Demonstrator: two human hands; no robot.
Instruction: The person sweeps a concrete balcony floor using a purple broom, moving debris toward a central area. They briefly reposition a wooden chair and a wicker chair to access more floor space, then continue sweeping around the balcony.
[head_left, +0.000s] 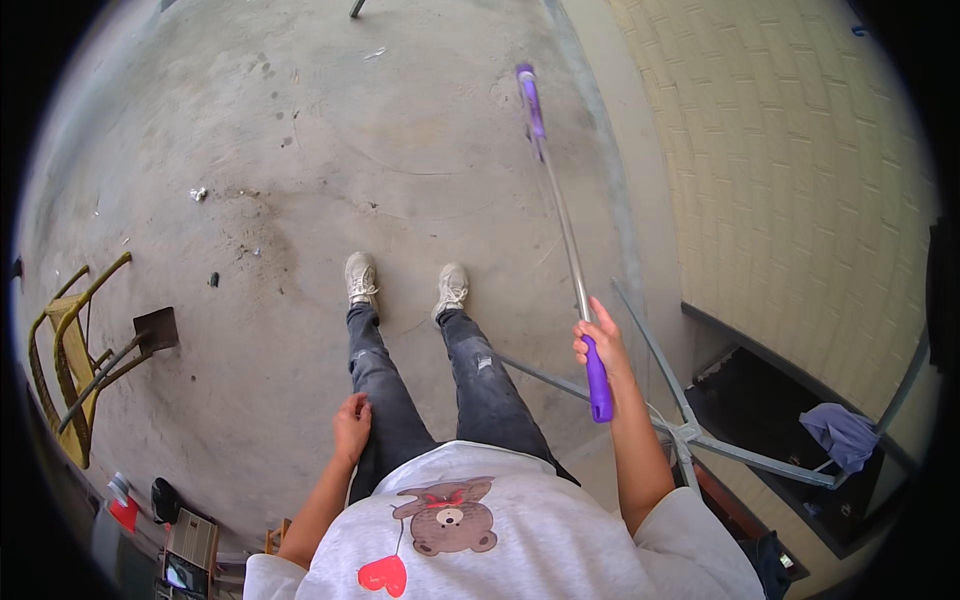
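My right hand (602, 339) is closed around the purple grip and metal shaft of a long-handled sweeping tool (568, 225), perhaps a broom. Its purple head points away from me at the top, near the right wall, and looks slightly blurred; whether it touches the floor I cannot tell. My left hand (352, 424) hangs beside my left thigh with its fingers loosely curled, and nothing shows in it. Left of centre on the concrete floor lies scattered dirt (259, 232), with a crumpled scrap (198, 194) and a small dark piece (214, 280) near it.
At left stands a yellow chair (71, 337), with a long-handled dustpan or shovel (156, 331) by it. A metal frame (686, 431) with a grey-blue cloth (840, 435) stands at right, near a brick-patterned wall (772, 150). Small furniture (191, 538) is at lower left.
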